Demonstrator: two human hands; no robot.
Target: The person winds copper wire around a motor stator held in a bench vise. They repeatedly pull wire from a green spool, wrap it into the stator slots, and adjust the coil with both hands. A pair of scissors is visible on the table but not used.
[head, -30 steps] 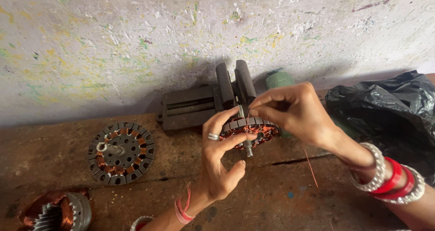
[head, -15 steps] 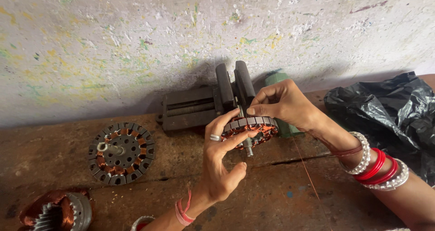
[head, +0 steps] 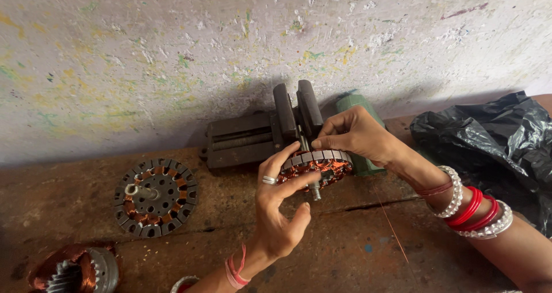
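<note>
A round motor stator with copper windings and a short metal shaft sits tilted in front of a dark bench vise. My left hand, wearing a ring, holds its near left rim between thumb and fingers. My right hand, with red and white bangles at the wrist, pinches at the top edge of the stator. A thin copper wire trails from the stator down across the brown bench toward my right forearm.
A second wound stator lies flat on the bench at the left. Another coil part with loose copper wire is at the bottom left corner. A black plastic bag lies at the right, a green object behind the vise.
My right hand has drawn back left to the stator's top edge, and the forearm sits lower in view. The left hand has kept its hold on the rim.
</note>
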